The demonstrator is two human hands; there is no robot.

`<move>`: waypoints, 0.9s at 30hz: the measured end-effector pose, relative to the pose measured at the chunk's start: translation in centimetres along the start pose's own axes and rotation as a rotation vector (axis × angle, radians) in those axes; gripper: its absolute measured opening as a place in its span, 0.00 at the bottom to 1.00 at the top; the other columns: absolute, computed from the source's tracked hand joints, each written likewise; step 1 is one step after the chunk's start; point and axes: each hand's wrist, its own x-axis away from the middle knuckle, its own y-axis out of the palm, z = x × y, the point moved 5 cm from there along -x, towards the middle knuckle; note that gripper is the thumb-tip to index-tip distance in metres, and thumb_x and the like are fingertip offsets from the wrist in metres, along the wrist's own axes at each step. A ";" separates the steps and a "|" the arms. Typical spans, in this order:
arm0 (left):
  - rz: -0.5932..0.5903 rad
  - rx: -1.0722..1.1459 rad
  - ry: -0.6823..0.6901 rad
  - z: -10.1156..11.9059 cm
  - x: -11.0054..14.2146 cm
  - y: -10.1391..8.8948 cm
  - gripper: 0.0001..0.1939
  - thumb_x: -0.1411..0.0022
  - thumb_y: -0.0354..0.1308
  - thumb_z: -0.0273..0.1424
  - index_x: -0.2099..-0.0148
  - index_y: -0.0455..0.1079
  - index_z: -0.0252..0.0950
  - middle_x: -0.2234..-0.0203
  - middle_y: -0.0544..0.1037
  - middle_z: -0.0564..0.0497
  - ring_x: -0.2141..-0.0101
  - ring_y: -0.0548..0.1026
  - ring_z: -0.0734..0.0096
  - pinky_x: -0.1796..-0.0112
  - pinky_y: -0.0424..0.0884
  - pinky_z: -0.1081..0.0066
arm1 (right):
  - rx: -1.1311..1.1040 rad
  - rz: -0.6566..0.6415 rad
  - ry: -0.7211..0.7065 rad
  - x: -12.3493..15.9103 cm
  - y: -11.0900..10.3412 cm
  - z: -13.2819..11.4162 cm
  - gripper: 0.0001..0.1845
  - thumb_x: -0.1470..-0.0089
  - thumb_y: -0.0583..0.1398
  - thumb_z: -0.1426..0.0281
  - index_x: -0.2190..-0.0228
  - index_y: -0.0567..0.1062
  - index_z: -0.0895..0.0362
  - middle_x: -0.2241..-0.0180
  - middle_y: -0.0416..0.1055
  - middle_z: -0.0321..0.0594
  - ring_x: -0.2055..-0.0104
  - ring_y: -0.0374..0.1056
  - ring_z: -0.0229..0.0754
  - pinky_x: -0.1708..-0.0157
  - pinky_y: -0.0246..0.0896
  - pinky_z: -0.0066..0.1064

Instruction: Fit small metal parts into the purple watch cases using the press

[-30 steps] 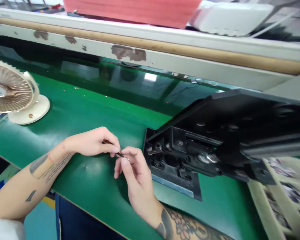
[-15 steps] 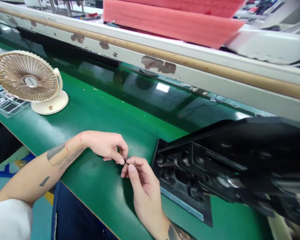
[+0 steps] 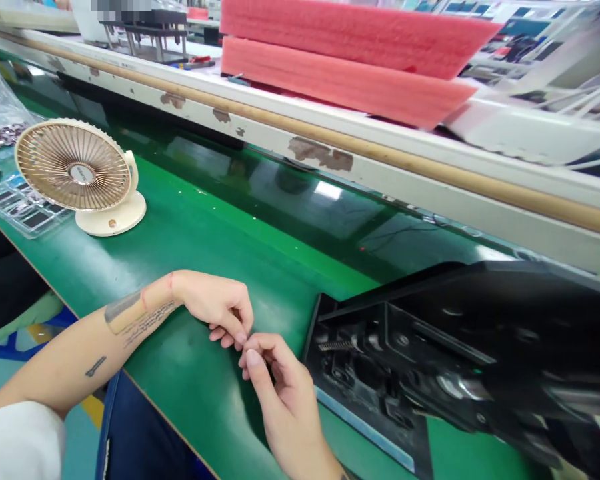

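Over the green table (image 3: 190,247), my left hand (image 3: 217,303) is closed in a pinch, its fingertips pointing down to the right. My right hand (image 3: 287,390) comes up from the bottom edge, thumb and fingers pinched together too. The fingertips of both hands meet. Whatever sits between them is tiny and hidden by the fingers; I cannot make it out. Just right of my right hand stands a black machine (image 3: 375,360) with a coil spring (image 3: 336,345) and a flat base plate showing.
A cream desk fan (image 3: 80,170) stands at the left, beside a clear plastic tray (image 3: 30,217) and a plastic bag (image 3: 0,93). A worn white rail (image 3: 260,130) crosses behind the table. Red foam blocks (image 3: 350,73) lie beyond it.
The view has tilted slightly, so the fan and machine appear a little lower. A small dark bit visible between my fingertips earlier is now hidden. Both hands stay pinched together.
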 end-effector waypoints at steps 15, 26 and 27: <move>0.092 -0.050 -0.025 1.2 1.0 -0.7 0.12 0.24 0.58 0.31 0.61 0.78 0.33 0.75 0.79 0.52 0.80 0.67 0.77 0.76 0.64 0.75 | -0.042 0.088 -0.038 0.1 -0.1 0.2 0.04 0.24 0.61 0.64 0.54 0.76 0.49 0.59 0.71 0.36 0.57 0.69 0.41 0.56 0.66 0.32; 0.192 -0.171 0.017 1.3 0.5 -0.5 0.11 0.33 0.70 0.36 0.64 0.76 0.35 0.77 0.76 0.56 0.78 0.68 0.76 0.74 0.63 0.75 | -0.039 0.084 -0.035 0.5 0.1 -0.2 0.05 0.23 0.60 0.65 0.50 0.75 0.49 0.60 0.70 0.36 0.58 0.68 0.41 0.55 0.65 0.35; 0.152 -0.147 0.007 1.4 0.8 -0.5 0.13 0.28 0.66 0.38 0.63 0.77 0.34 0.76 0.77 0.54 0.78 0.68 0.76 0.74 0.64 0.75 | -0.045 0.092 -0.027 0.5 0.2 -0.2 0.04 0.23 0.60 0.65 0.51 0.74 0.50 0.61 0.70 0.36 0.58 0.68 0.42 0.55 0.65 0.35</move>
